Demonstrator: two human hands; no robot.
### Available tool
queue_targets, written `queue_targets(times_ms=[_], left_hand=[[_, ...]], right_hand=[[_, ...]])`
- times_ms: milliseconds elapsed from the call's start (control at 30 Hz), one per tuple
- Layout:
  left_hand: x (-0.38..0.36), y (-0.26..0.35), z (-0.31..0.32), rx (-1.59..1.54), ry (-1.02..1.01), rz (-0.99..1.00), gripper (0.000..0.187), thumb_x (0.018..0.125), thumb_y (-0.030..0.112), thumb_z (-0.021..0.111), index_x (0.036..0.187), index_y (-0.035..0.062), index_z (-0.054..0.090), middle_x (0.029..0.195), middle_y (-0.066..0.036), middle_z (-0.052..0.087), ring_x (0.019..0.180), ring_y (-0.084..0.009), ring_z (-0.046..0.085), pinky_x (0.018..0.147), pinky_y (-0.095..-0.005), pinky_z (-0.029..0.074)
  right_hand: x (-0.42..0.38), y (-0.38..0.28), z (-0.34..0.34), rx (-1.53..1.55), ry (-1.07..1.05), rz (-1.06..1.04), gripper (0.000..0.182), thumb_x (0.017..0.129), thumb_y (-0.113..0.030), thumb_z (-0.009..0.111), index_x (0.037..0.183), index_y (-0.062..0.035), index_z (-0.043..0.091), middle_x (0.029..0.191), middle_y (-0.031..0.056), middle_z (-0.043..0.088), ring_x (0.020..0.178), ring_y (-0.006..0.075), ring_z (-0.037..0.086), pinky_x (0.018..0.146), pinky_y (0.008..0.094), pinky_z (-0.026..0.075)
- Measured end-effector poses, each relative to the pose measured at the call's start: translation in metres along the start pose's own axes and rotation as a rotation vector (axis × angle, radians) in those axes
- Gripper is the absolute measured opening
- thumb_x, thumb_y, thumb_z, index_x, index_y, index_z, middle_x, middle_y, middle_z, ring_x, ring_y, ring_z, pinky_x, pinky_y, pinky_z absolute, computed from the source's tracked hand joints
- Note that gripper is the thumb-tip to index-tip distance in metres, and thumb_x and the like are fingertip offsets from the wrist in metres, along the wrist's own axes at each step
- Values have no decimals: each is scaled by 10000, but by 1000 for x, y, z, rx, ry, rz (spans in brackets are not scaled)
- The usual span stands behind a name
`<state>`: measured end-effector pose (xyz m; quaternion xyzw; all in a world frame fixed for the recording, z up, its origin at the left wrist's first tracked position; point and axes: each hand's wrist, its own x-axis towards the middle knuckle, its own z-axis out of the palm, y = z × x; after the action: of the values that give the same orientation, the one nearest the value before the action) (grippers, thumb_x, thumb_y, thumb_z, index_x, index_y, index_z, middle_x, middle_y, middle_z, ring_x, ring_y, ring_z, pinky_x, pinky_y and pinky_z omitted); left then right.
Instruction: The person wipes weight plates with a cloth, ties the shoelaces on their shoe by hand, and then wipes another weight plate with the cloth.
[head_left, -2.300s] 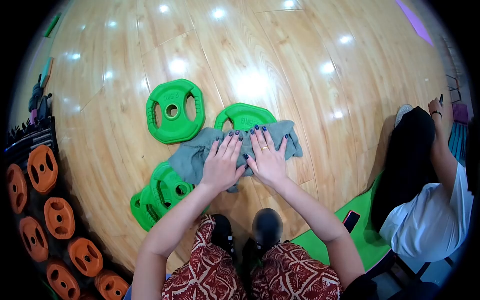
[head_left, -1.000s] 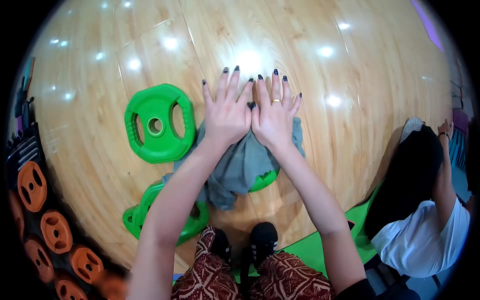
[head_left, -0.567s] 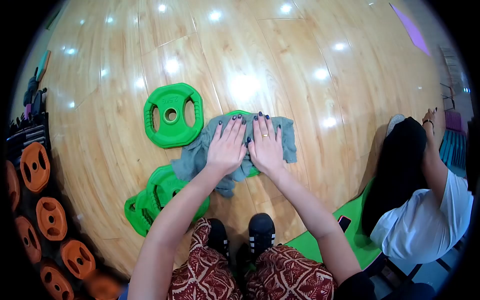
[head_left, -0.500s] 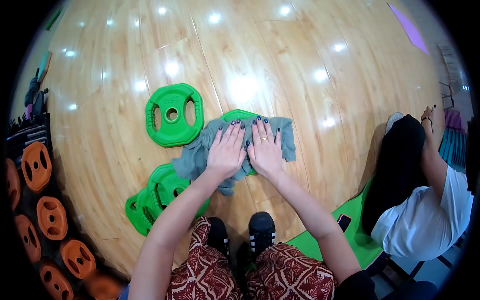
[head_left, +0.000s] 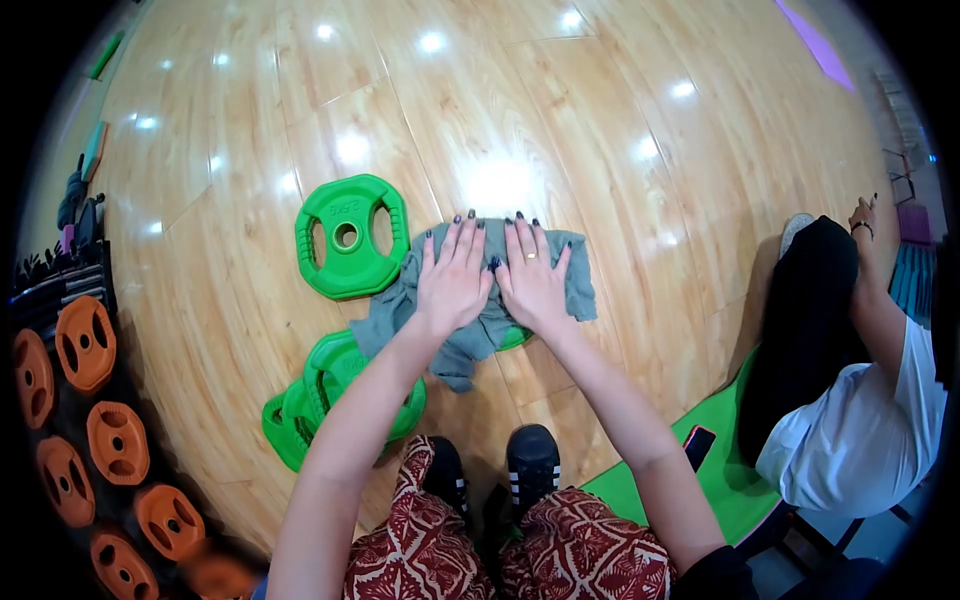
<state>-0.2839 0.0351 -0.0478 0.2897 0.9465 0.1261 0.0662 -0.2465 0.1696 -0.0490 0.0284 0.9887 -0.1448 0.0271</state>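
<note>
A crumpled grey cloth (head_left: 462, 352) is draped over a green weight plate (head_left: 516, 338), whose lower edge alone shows below it. Flat on the cloth's left part lies my left hand (head_left: 452, 280), fingers stretched forward. Beside it my right hand (head_left: 535, 280), with a ring, presses flat on the cloth too, the thumbs almost meeting. Left of the cloth, another green weight plate (head_left: 335, 270) with two grip holes rests on the wooden floor. Nearer to me, several green weight plates (head_left: 345, 365) overlap in a pile, partly hidden behind my left forearm.
Orange weight plates (head_left: 118, 443) fill a rack along the left. To the right, a person in a white top (head_left: 850, 430) sits by a green mat (head_left: 650, 490) with a phone (head_left: 699, 446) on it. My shoes (head_left: 533, 465) stand just below the cloth.
Both hands have slid forward with the cloth, which now covers the plate's far edge and bares more of its near edge. The camera view has shifted slightly.
</note>
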Motion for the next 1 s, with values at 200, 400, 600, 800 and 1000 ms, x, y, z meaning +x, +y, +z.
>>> queue_targets(times_ms=[200,400,600,800,1000], left_hand=[[51,-12,3,39,51,-133,571,843,318,397,1323,34,273,1392,-161,211,1308,-295,150,1023,-535,117],[86,-18,10,34,53,-178,602,821,313,422,1331,36,259,1407,-169,162,1311,-324,113,1006,-569,104],[116,-27,22,-35,143,-255,634,795,305,456,1325,12,266,1398,-206,160,1297,-362,133,992,-585,117],[116,-23,10,-22,179,-265,623,779,278,479,1303,-8,302,1373,-210,229,1282,-370,179,980,-582,153],[117,-24,13,-43,228,-240,602,742,254,503,1278,20,363,1345,-203,285,1270,-358,224,974,-560,198]], right_hand=[[51,8,5,-47,82,95,483,826,-306,447,1273,-136,378,1362,116,292,1277,295,219,959,629,132],[77,8,6,-47,40,155,490,809,-306,433,1261,-123,395,1365,142,282,1277,322,210,955,642,106],[114,13,14,-24,91,167,527,783,-290,459,1254,-66,388,1350,169,288,1268,339,202,955,638,88],[112,13,8,12,169,152,523,765,-251,484,1244,-58,400,1334,156,311,1248,335,229,964,609,96],[112,15,13,59,251,99,446,740,-211,504,1159,-63,474,1279,133,383,1198,311,294,948,602,137]])
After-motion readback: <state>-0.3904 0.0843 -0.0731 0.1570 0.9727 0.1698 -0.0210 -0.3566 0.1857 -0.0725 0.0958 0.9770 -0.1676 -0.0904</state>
